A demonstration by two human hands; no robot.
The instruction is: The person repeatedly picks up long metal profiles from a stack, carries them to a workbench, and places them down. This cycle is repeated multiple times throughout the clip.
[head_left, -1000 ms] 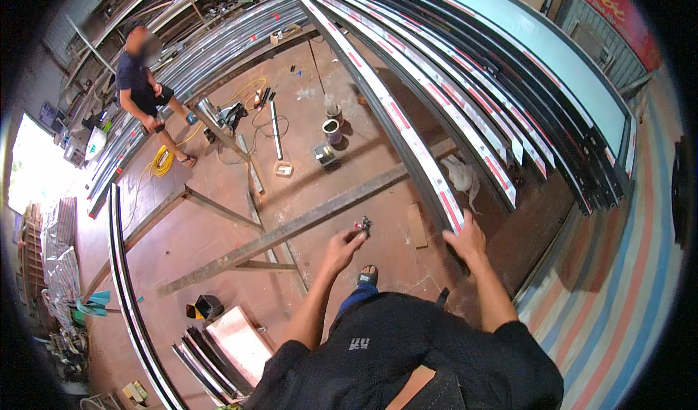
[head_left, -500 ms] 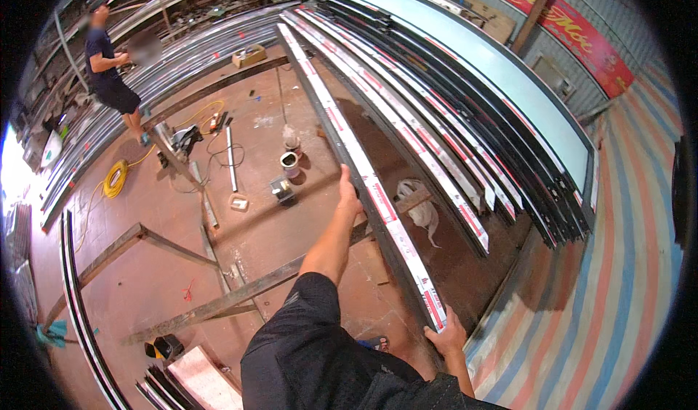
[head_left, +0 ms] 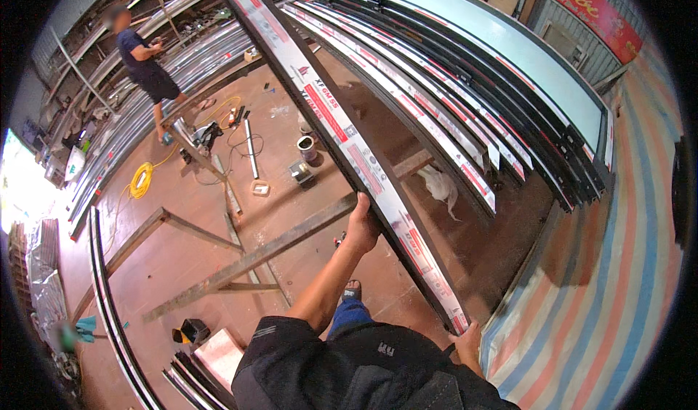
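Note:
A long dark metal profile [head_left: 349,144] with white-and-red protective film along its upper face runs slantwise through the middle of the view, its far end leaving the picture at the top. My left hand [head_left: 363,224] grips its left side partway along; the fingers under it are hidden. At the near end, my right hand [head_left: 467,343] is closed round the profile's lower corner. Right of it, several similar film-covered profiles [head_left: 429,130] and dark frames [head_left: 538,148] lean together in a row.
A dark support beam [head_left: 269,253] crosses beneath the held profile. On the floor are a can [head_left: 307,148], a coiled yellow cord [head_left: 141,181] and a white bag [head_left: 440,190]. A co-worker [head_left: 145,64] stands at far left. Striped sheeting [head_left: 603,286] covers the right side.
The held profile has come up closer to the camera, its far end passing out of view at the top. Both hands keep their hold. The co-worker has turned and shifted stance.

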